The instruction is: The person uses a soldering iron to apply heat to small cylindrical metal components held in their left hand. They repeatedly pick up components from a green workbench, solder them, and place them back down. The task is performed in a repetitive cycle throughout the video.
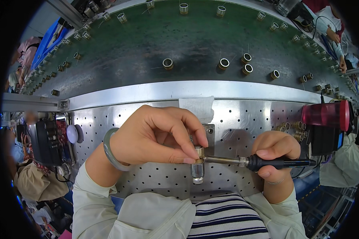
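Observation:
My left hand (159, 135) pinches a small metal cylinder (199, 151) between thumb and fingers, near the middle of the perforated metal work plate. Directly below those fingertips is a shiny silver cylindrical piece (197, 172); whether the two are joined I cannot tell. My right hand (278, 153) is closed around the black handle of a soldering iron (223, 160), held nearly level. Its metal tip reaches left to the cylinder at my left fingertips, and the exact contact point is partly covered. Behind the cylinder, a grey metal block (210, 133) shows in part.
A green conveyor belt (139, 47) carrying several small metal rings with thin wires runs beyond the silver rail (155, 91). More rings (299, 129) stand right, beside a red-and-black device (327, 115). A folded white cloth (197, 109) lies ahead. Other people sit at both sides.

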Demonstrator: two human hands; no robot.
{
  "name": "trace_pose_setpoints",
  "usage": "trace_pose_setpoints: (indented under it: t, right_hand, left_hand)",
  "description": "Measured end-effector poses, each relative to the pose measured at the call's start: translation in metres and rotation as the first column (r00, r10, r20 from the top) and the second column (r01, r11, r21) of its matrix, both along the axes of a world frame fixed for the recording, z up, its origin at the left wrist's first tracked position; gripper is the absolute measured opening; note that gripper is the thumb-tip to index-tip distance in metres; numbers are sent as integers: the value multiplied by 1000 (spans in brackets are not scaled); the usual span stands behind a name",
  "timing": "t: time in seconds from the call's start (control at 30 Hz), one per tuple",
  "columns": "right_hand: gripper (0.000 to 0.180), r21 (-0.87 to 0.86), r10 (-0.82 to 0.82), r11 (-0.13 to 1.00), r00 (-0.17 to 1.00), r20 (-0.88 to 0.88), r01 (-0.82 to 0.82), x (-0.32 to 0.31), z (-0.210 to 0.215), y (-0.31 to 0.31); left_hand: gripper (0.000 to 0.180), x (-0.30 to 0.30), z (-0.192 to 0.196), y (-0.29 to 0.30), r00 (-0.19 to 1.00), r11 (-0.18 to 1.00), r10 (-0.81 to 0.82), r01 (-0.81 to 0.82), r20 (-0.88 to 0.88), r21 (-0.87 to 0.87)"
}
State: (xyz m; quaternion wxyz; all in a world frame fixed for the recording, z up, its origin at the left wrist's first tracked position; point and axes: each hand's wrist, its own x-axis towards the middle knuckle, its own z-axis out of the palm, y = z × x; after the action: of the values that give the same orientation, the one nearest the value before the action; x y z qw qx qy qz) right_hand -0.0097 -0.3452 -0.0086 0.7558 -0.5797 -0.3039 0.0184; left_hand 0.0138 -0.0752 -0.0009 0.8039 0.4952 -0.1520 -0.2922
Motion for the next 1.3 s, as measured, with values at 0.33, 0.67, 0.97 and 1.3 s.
trace_pose_setpoints:
  t: [0.33, 0.67, 0.97, 1.3]
  right_hand:
    - [27, -57, -24, 998, 1000, -5, 24, 1, 3, -4]
    - [25, -83, -22, 996, 999, 40, 25, 3, 5, -4]
    - [20, 106, -92, 989, 991, -98, 102, -2, 1, -7]
    - [24, 73, -63, 995, 986, -154, 75, -5, 1, -5]
  left_hand:
    - [22, 10, 10, 2, 980, 989, -92, 111, -179, 97]
    - [27, 8, 4, 2, 977, 987, -146, 155, -158, 45]
    - [40, 15, -2, 4, 973, 972, -193, 207, -126, 112]
    - [29, 9, -6, -2, 986, 991, -115, 121, -118, 48]
